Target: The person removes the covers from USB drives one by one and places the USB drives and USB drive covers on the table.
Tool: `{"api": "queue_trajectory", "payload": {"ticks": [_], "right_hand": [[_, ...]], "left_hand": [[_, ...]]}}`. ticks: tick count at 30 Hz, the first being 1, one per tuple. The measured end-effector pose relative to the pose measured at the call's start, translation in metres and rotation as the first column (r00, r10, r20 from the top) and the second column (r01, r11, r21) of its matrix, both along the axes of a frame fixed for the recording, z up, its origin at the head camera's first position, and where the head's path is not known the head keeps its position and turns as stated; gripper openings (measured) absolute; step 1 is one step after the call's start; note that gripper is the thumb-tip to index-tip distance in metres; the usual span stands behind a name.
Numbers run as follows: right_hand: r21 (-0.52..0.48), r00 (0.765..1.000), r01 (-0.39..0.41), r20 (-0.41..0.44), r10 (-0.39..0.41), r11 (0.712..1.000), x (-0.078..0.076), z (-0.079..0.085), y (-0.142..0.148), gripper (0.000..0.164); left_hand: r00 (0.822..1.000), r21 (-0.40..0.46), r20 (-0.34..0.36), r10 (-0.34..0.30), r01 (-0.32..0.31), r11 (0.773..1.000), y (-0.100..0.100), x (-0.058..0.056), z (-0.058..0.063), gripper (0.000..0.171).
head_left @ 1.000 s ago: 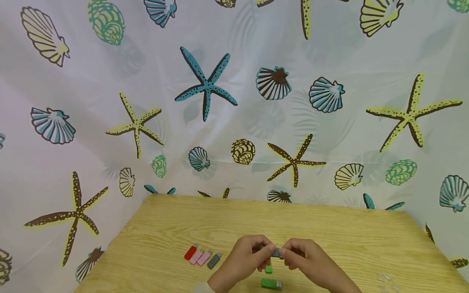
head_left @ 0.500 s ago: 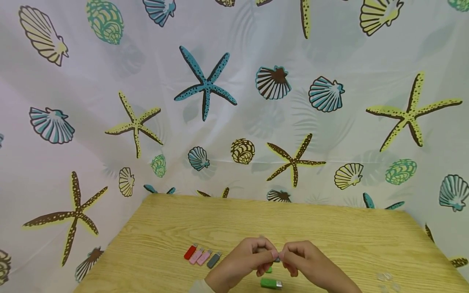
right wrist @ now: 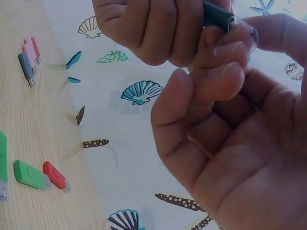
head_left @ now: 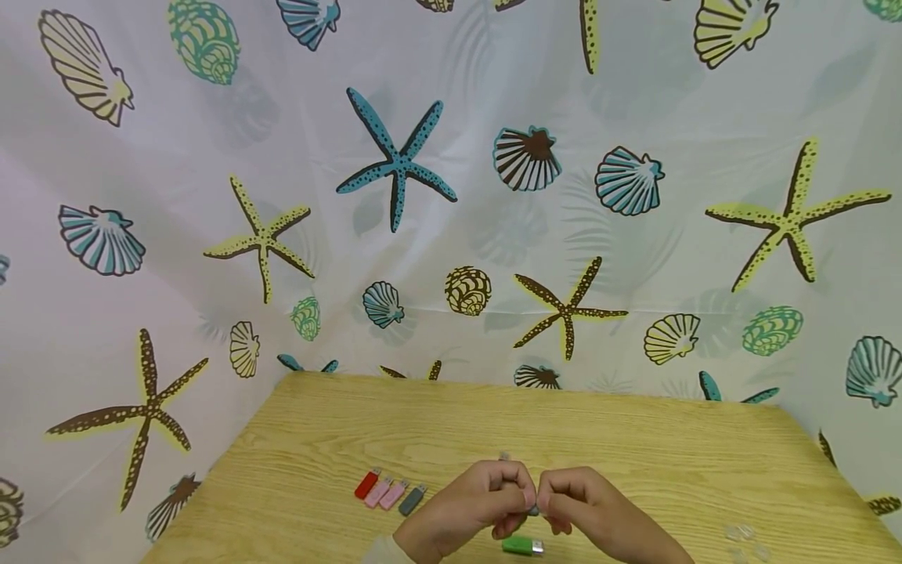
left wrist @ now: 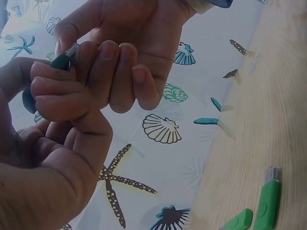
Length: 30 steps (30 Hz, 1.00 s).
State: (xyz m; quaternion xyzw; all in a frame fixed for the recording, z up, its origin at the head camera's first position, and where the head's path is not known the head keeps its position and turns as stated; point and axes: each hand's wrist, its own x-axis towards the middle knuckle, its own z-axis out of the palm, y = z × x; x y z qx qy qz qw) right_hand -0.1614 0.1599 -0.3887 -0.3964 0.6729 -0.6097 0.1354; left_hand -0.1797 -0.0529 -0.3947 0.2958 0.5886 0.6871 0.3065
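Note:
My left hand (head_left: 474, 501) pinches a dark grey USB stick (left wrist: 60, 62) between thumb and curled fingers, and its metal plug points toward my right hand (head_left: 588, 501). In the right wrist view the right fingertips grip a small clear cap (right wrist: 250, 34) at the plug end of that stick. Both hands meet fingertip to fingertip above the table, hiding most of the stick in the head view. Just in front of them lies a green USB stick (head_left: 519, 545), and a second green one (right wrist: 30, 174) rests beside a red one (right wrist: 54, 175).
To the left on the wooden table (head_left: 317, 439) is a row: a red stick (head_left: 366, 485), two pink sticks (head_left: 392, 495) and a grey stick (head_left: 412, 500). Several clear caps (head_left: 738, 533) lie at right. A shell-patterned cloth (head_left: 451, 219) hangs behind the table.
My hands have drawn together and sunk slightly, so the grey stick between them is now nearly covered. The second green stick has gone out of sight behind the hands in the head view.

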Motion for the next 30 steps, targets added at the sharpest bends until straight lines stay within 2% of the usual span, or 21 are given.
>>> {"api": "queue_trajectory", "payload": {"ticks": [4,7,11,15,17,21,23,26,30], "right_hand": [[-0.016,1.000,-0.007,-0.008,0.007,1.000,0.001,0.000,-0.001,0.026],[-0.028,1.000,0.000,-0.017,0.000,1.000,0.000,0.000,0.000,0.026],[-0.052,0.996,0.087,-0.008,-0.087,0.995,-0.001,0.003,0.010,0.028],[-0.058,0.981,0.195,-0.008,-0.196,0.979,0.000,0.008,0.024,0.030],[-0.049,0.977,0.211,-0.021,-0.212,0.976,0.000,0.009,0.028,0.029],[-0.030,0.978,0.200,-0.055,-0.201,0.979,-0.002,0.010,0.031,0.027],[-0.007,0.975,0.218,-0.050,-0.219,0.976,-0.002,0.011,0.032,0.026],[0.078,0.954,0.298,-0.013,-0.298,0.951,-0.001,0.014,0.034,0.025],[0.225,0.902,0.408,0.050,-0.429,0.885,0.001,0.018,0.043,0.030]], "left_hand": [[1.000,0.011,0.015,-0.017,0.017,1.000,0.000,0.001,0.001,0.009],[1.000,0.013,0.017,-0.004,0.003,1.000,0.000,0.000,0.002,0.010],[0.997,0.023,-0.002,0.081,-0.081,0.996,-0.005,-0.004,0.004,0.012],[0.987,0.030,-0.015,0.161,-0.160,0.987,-0.014,-0.009,0.006,0.013],[0.987,0.027,-0.023,0.159,-0.158,0.987,-0.015,-0.010,0.006,0.014],[0.990,0.006,-0.047,0.132,-0.132,0.991,-0.013,-0.011,0.005,0.030],[0.987,-0.012,-0.069,0.143,-0.144,0.990,-0.013,-0.011,0.004,0.036],[0.976,-0.050,-0.108,0.187,-0.193,0.980,-0.013,-0.012,0.003,0.036],[0.962,-0.090,-0.155,0.226,-0.241,0.966,-0.017,-0.014,0.003,0.031]]}}
